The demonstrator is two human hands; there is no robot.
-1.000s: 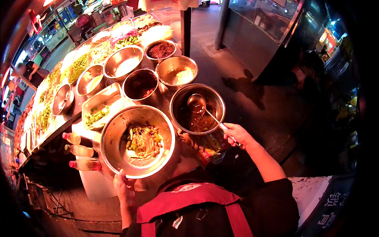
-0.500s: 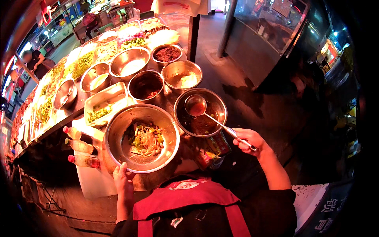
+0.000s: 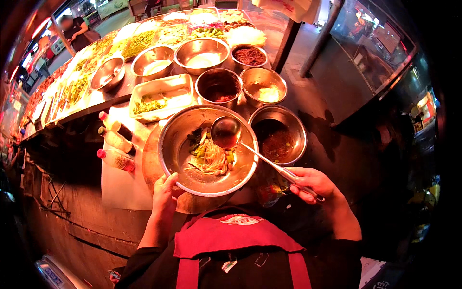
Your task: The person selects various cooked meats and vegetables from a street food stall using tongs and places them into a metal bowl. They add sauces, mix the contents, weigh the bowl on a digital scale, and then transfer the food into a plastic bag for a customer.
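While the left hand [image 3: 166, 192] was clamped on the lower-left rim of a large steel bowl [image 3: 240, 173], at the centre of the frame, the right hand [image 3: 315, 185] was closed around a ladle [image 3: 226, 132]. The bowl contained pale strands [image 3: 209, 161], green pieces and brown nut-like pieces; the ladle held reddish-brown liquid. A steel pot [image 3: 288, 115], right of centre, contained dark liquid; a white tray [image 3: 180, 96], upper left of centre, contained chopped greens [image 3: 150, 104]. Half a second earlier, the ladle was over the pot; it was now over the bowl.
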